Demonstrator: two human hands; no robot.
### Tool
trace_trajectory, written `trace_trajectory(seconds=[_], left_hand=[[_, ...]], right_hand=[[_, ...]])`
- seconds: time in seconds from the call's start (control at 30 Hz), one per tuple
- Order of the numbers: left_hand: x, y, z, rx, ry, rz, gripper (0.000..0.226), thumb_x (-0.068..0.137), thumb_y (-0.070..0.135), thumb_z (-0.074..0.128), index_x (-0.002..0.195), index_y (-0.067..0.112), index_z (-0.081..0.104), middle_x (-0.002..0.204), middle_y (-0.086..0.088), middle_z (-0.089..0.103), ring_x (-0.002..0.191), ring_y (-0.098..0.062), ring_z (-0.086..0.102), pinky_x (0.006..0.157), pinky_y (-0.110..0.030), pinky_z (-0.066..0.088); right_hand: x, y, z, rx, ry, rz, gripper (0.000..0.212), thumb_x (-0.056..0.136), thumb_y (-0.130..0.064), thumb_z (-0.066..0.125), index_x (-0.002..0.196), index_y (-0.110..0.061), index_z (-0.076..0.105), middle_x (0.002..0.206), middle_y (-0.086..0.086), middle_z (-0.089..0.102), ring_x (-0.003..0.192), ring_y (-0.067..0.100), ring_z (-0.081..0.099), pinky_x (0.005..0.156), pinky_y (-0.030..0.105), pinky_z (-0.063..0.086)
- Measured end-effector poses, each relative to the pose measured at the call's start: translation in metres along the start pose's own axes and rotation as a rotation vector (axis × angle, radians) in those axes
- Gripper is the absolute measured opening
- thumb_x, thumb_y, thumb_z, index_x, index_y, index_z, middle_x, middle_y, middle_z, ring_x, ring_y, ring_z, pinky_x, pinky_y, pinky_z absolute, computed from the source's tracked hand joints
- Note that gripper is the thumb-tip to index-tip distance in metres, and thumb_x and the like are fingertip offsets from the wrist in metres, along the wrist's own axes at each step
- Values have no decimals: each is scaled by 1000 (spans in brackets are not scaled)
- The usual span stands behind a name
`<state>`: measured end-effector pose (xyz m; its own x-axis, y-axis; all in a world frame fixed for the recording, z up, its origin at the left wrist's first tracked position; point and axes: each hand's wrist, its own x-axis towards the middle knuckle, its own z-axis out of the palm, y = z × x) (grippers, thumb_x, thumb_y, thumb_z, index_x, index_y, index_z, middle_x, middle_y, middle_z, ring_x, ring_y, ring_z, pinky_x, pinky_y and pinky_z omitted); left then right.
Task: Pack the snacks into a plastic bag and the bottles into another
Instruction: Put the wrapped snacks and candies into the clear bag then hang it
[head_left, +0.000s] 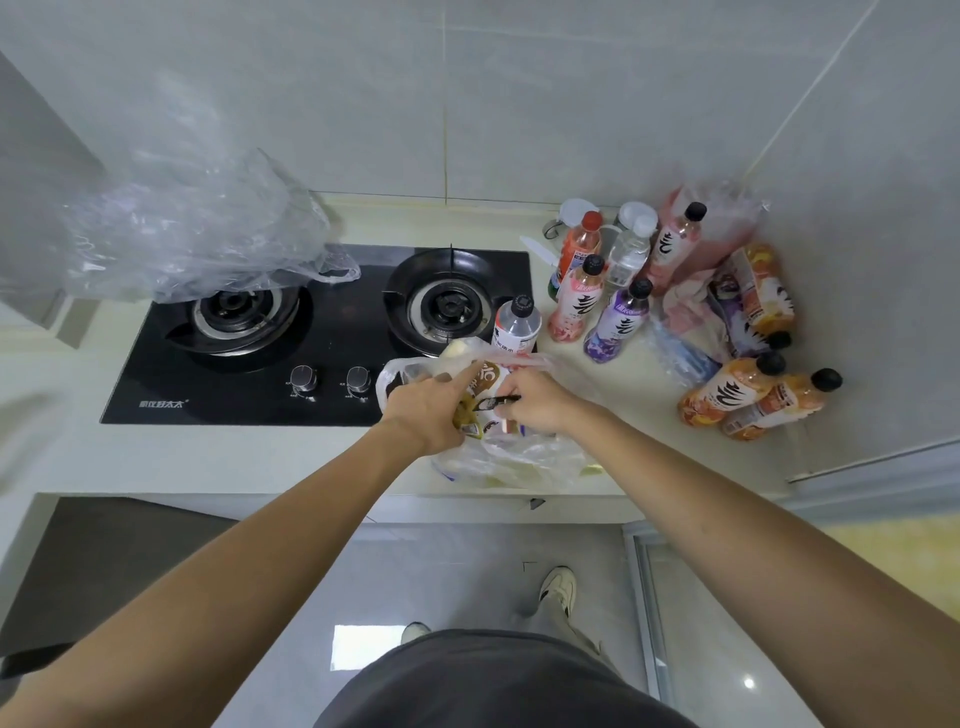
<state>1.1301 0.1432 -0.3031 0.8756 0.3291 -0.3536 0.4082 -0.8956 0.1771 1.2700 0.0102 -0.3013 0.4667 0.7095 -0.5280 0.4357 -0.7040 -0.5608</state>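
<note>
On the counter edge, right of the stove (322, 332):
Snack bag: a thin clear plastic bag (498, 457) lies with snack packets (480, 395) showing at its mouth.
Left hand (423, 410): fingers extended into the bag's mouth, pressing on a packet.
Right hand (535, 402): curled at the bag's rim; it seems to pinch the film or a dark packet edge, though the view is too cluttered to tell which.
Bottles (623, 291): unpacked, some standing and some lying toward the corner.
Spare bag (208, 239): crumpled over the left burner.
Handling: the film is soft, slippery and easily torn; take it by the gathered rim. The packets look light and crushable.
</note>
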Motion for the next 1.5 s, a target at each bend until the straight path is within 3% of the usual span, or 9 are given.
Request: trace_trajectory(seconds=[0.17, 0.33, 0.53, 0.7, 0.9, 1.03, 1.2, 1.37, 1.5], left_hand=[[1, 1, 5, -27, -22, -4, 97, 82, 37, 72, 158, 37, 12, 129, -2, 56, 126, -29, 51, 80, -42, 49], [-2, 0, 9, -77, 3, 8, 95, 82, 37, 73, 158, 32, 17, 132, -3, 55, 127, -30, 51, 79, -42, 47], [1, 9, 14, -158, 40, 122, 85, 86, 36, 72, 155, 33, 22, 141, 1, 52, 128, -25, 45, 87, -44, 51], [12, 10, 17, -181, 55, 163, 85, 88, 16, 71, 158, 30, 25, 159, 1, 34, 144, -25, 33, 109, -46, 44], [-10, 14, 3, -182, 358, 246, 53, 88, 12, 64, 139, 20, 50, 124, -1, 54, 114, -25, 52, 73, -43, 54], [-27, 6, -3, 16, 674, 194, 54, 74, 8, 71, 126, 17, 58, 118, -6, 54, 102, -29, 49, 79, -38, 41], [-30, -4, -13, -20, 559, -218, 65, 78, 33, 74, 135, 17, 49, 129, -10, 50, 119, -33, 47, 97, -46, 39], [-36, -18, -18, -334, 365, -372, 20, 89, 34, 61, 87, 14, 57, 82, -4, 66, 83, -34, 63, 66, -37, 44], [-46, -9, -26, -541, 375, -395, 26, 88, 32, 59, 74, 10, 59, 66, -5, 66, 66, -27, 61, 58, -37, 48]], right_hand=[[7, -3, 10, 143, 8, 47, 29, 98, -21, 69, 125, -9, 67, 112, 0, 65, 107, 23, 64, 92, 34, 49], [18, 7, 14, -62, 253, 109, 19, 98, -21, 65, 98, -3, 70, 96, 12, 70, 85, 27, 66, 69, 33, 49], [10, 14, 5, -81, 268, 62, 38, 96, -29, 63, 132, -16, 60, 135, 5, 59, 123, 29, 57, 101, 43, 49], [-4, 23, -7, -198, 253, 35, 52, 94, -20, 64, 145, -20, 56, 149, 6, 54, 134, 30, 53, 106, 42, 47], [-35, 16, -23, -95, 185, -54, 45, 93, -60, 56, 111, -22, 73, 107, -8, 68, 98, 18, 65, 82, 36, 53], [-50, 25, -25, -172, 46, -43, 63, 77, -65, 73, 126, -26, 67, 95, -19, 67, 103, 13, 65, 93, 39, 54], [-57, 33, -17, -222, 29, -45, 67, 62, -73, 82, 112, -30, 70, 93, -15, 68, 91, 11, 65, 84, 35, 55], [-61, 36, -7, -424, 181, -93, 12, 80, -27, 73, 77, -16, 69, 78, -2, 70, 82, 23, 64, 75, 33, 48], [-72, 31, -9, -112, 346, -82, 29, 94, -19, 61, 69, -9, 48, 60, -5, 47, 57, 16, 45, 57, 32, 34]])
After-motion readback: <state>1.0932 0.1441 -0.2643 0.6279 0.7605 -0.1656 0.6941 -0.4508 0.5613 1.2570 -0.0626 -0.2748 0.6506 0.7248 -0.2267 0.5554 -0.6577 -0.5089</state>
